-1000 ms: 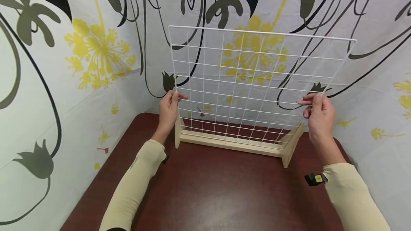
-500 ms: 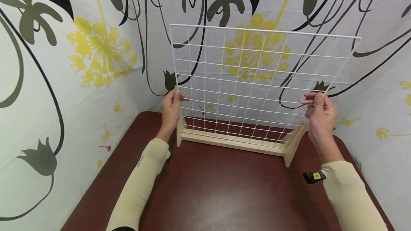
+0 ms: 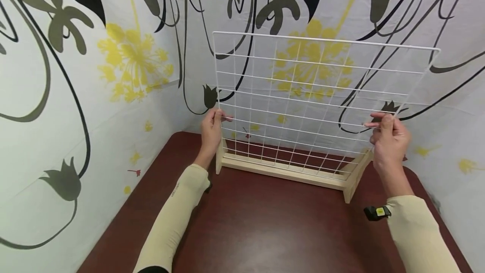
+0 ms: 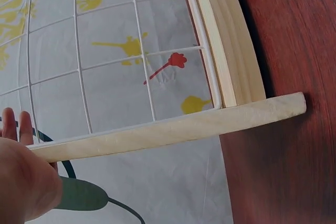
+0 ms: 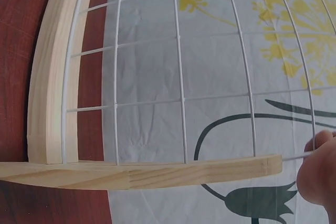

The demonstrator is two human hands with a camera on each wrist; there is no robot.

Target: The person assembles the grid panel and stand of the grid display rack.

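A white wire grid panel [image 3: 291,47] stands upright, its lower part within a pale wooden stand [image 3: 284,173]. My left hand [image 3: 212,129] pinches the panel's left side wire just above the wooden side piece [image 4: 157,132]. On the opposite side, my right hand [image 3: 390,140] grips the right side wire between thumb and fingers, some fingertips reaching behind the grid. In the right wrist view the panel's lower wire [image 5: 66,93] lies along the inside of the stand's crossbar [image 5: 50,77]. The left wrist view has the bottom corner close against the side piece.
The stand rests on a dark red-brown table [image 3: 265,222] with rounded back corners. Close behind and at both sides hangs a white cloth [image 3: 151,108] printed with grey tulips and yellow flowers. A black wrist camera [image 3: 377,212] sits on the right sleeve.
The whole scene has shifted slightly to the right in the head view. Both hands keep their hold on the panel's sides, and the panel looks unmoved in the stand.
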